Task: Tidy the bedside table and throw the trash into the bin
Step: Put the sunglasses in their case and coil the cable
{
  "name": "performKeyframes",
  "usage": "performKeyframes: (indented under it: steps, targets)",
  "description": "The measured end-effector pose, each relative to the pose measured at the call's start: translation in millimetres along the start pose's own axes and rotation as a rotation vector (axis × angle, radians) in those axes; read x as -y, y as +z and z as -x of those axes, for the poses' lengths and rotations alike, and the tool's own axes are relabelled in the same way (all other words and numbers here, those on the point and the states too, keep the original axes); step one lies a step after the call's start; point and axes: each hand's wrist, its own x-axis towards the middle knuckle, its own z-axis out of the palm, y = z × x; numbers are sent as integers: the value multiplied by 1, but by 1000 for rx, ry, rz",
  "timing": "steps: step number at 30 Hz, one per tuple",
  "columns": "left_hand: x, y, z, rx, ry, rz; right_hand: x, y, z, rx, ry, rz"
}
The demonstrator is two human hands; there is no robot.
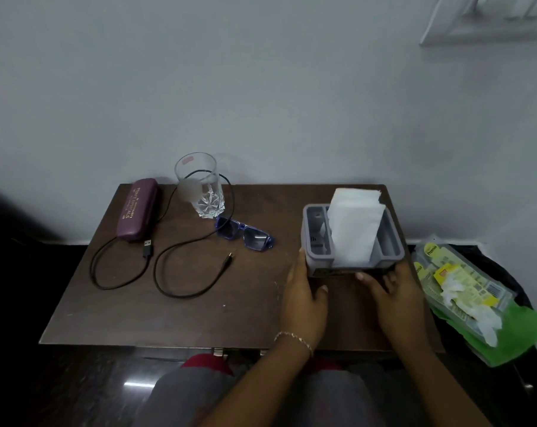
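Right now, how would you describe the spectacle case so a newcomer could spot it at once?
Start at the dark wooden bedside table against the pale wall. At its far left corner, left of the drinking glass, lies the spectacle case. It is the only long, closed, plum-coloured box there, with gold lettering on its lid.

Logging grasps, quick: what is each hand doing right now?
Left hand: grips the grey plastic organiser holding white tissues, at its left side.
Right hand: grips its right front corner.
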Motion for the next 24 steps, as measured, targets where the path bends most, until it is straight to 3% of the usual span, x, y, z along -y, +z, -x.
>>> performKeyframes:
  steps: [13, 20, 24]
  targets:
    - [-18, 0, -87, -140, 4, -12, 0, 34, -80, 1, -102, 197]
    - [-20, -8, -94, -81, -31, -51, -6, 37, -88, 55, -70, 127]
    - [-5, -33, -60, -295, 57, 150, -8, 46, -51, -121, 47, 36]
